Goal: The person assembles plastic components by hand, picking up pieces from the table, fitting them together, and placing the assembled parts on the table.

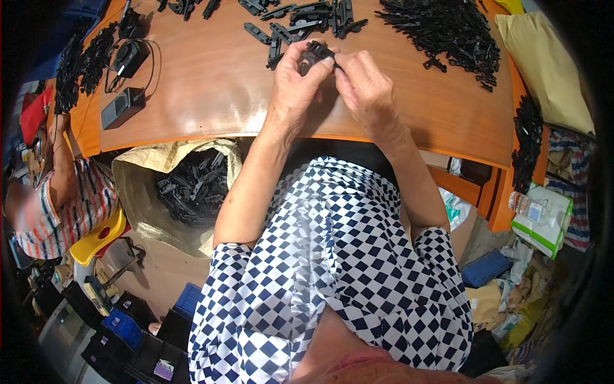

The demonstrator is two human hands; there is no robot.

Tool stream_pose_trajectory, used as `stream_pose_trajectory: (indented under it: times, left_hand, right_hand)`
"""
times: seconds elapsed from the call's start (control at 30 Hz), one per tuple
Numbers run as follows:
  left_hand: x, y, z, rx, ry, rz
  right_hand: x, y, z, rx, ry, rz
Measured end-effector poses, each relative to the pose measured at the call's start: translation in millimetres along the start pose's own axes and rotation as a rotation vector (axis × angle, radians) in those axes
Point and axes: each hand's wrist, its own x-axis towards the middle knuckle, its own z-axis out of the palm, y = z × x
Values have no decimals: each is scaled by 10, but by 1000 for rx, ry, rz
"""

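Observation:
My left hand (295,83) is closed around a small black plastic part (318,50), held up over the wooden table near its front edge. Close beside it, my right hand (366,86) pinches at the right end of the same part with thumb and fingers. The exact shape of the part is partly hidden by my fingers. Just beyond my hands lie loose black plastic pieces (300,27), long and narrow. A large heap of thin black pieces (448,35) is spread at the far right.
A black boxy device (123,107) and a corded black adapter (132,59) sit at the table's left. Below the front edge stands a sack (144,176) with black parts inside. Someone in a striped shirt (73,205) is at the left. A green-white box (543,221) is at the right.

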Motion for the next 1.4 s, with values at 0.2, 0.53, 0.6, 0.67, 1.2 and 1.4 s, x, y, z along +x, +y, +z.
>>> stream_pose_trajectory:
  times: [0.2,0.53,0.6,0.67,1.2,1.4]
  left_hand:
    - [29,-101,20,-58,77,-44]
    - [-2,-64,-14,-223,8,-87]
    - [-11,-56,8,-166,8,-47]
    - [-42,-37,56,-182,-8,-53]
    - [-4,-97,18,-168,-162,27]
    - [-45,-94,54,-144,-145,41]
  right_hand:
    - [-46,-36,3,-53,-15,-16]
    - [-112,-34,-140,242,5,462]
    - [-124,-14,-146,538,-139,636]
    - [-147,-5,-139,655,-184,693]
    - [-74,-146,-288,541,-52,543]
    - [-97,-179,-284,467,35,430]
